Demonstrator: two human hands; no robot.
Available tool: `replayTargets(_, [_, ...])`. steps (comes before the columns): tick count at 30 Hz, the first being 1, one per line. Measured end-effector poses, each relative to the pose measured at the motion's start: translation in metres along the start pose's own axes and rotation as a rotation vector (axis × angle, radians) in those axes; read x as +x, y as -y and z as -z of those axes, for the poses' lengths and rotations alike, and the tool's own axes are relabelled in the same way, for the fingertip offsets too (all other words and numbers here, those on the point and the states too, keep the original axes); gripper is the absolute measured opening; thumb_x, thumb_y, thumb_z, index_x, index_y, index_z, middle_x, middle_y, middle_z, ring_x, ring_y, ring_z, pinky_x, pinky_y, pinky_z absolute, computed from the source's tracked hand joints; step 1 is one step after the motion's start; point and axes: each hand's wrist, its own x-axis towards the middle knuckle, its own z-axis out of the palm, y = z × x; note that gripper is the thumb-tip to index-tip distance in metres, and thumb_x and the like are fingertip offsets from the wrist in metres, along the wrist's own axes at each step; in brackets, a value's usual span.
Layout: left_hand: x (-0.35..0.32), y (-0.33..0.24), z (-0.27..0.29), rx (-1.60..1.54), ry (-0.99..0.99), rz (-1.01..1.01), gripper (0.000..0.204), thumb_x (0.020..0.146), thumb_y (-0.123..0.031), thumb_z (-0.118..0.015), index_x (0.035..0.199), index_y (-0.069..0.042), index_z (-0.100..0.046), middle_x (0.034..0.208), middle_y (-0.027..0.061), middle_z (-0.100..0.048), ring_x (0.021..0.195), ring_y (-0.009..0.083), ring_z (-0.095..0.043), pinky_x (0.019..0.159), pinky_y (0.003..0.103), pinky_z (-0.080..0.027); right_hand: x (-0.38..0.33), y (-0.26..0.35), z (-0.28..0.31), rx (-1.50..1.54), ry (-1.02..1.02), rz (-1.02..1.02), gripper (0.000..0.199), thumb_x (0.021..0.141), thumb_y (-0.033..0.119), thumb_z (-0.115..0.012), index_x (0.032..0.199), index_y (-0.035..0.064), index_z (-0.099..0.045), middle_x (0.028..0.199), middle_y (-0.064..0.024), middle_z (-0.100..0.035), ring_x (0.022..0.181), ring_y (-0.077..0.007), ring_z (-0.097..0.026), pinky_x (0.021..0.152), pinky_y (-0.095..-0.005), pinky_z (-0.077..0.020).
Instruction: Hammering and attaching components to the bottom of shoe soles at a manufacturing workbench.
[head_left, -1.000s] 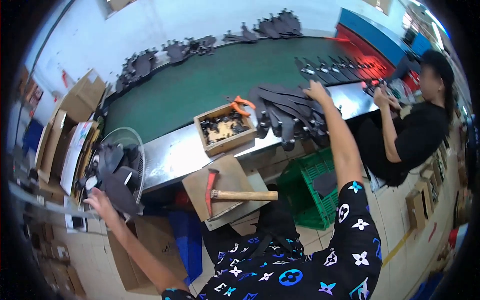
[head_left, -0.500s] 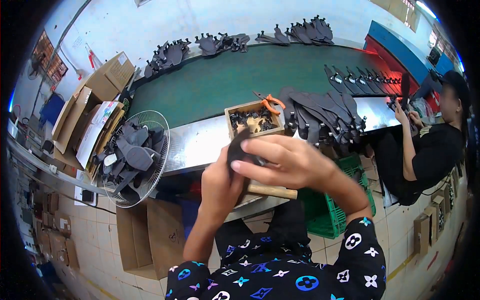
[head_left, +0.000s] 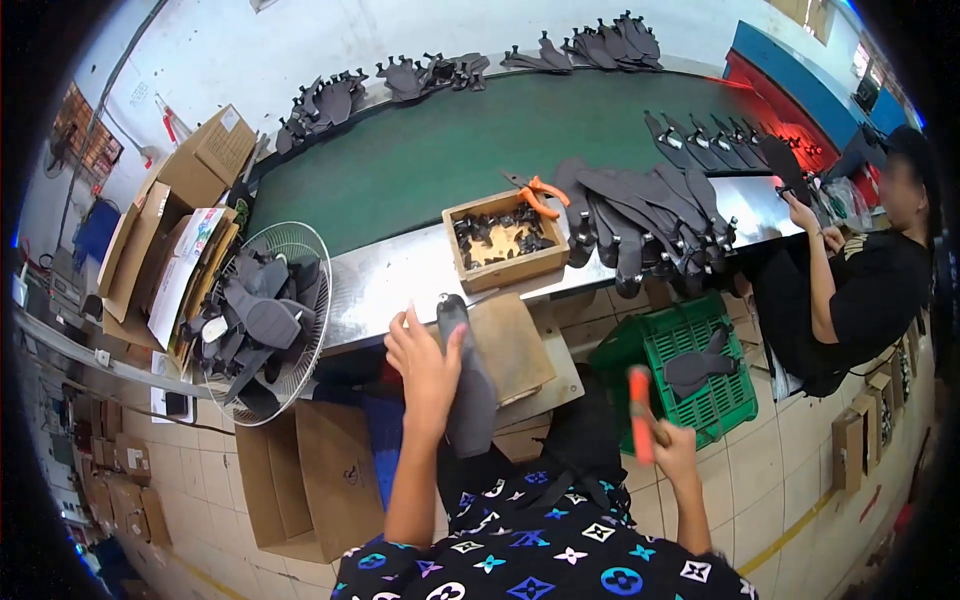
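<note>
My left hand [head_left: 423, 365] has its fingers spread apart, its thumb against the edge of a dark grey shoe sole [head_left: 470, 400]. That sole slants over the left side of a worn brown block [head_left: 510, 345], its narrow end with a small fitting pointing to the bench. To the right, my right hand [head_left: 678, 452] is closed round the wooden handle of a hammer with an orange-red head [head_left: 640, 415], held up near a green crate. Beyond my left hand stands a wooden box [head_left: 515, 268] of small black parts. Orange-handled pliers [head_left: 542, 200] rest on its far corner.
Many grey soles [head_left: 650, 215] are heaped right of the box. A wire basket [head_left: 325, 300] of soles and cardboard boxes [head_left: 330, 480] stand left. The green crate [head_left: 735, 410] holds a sole. A co-worker [head_left: 850, 280] sits right. The green belt [head_left: 440, 150] runs behind.
My hands have parted from the dark piece they held together. The right hand has moved down and right and taken up the hammer. The sole now lies beside my left hand.
</note>
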Motion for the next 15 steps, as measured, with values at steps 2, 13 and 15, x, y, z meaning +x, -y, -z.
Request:
replayTargets(2, [0.043,-0.015,0.002,-0.195,0.096,-0.193,0.035,0.093,-0.02,-0.066,0.121,0.0,-0.061,0.104,0.02,-0.061,0.095,0.0365,-0.058,0.088,0.045,-0.046,-0.024,0.017,0.015,0.123,-0.028,-0.138,0.024,0.083,0.014,-0.074,0.069,0.0034,-0.057,0.053,-0.0077,-0.053,0.047,-0.0216,-0.052,0.047,-0.0339,-0.0384])
replayTargets(13, [0.194,-0.034,-0.145,0.185,0.456,-0.748,0.007,0.081,-0.003,-0.064,0.085,0.003,-0.066,0.09,0.0196,-0.07,0.087,0.0378,-0.069,0.077,0.046,-0.055,0.023,0.076,-0.009,0.506,-0.127,-0.013,0.023,0.092,0.014,-0.072,0.078,0.0012,-0.06,0.057,-0.004,-0.053,0.051,-0.008,-0.047,0.049,-0.0284,-0.0382])
replayTargets(15, [0.192,-0.004,-0.148,0.014,0.317,-0.704,0.01,0.084,-0.004,-0.064,0.087,0.004,-0.067,0.083,0.021,-0.069,0.079,0.0383,-0.069,0.073,0.044,-0.056,0.045,0.091,-0.008,0.574,-0.107,0.077,0.021,0.094,0.014,-0.069,0.08,-0.0008,-0.062,0.059,-0.0038,-0.057,0.053,-0.0091,-0.051,0.052,-0.0262,-0.0424])
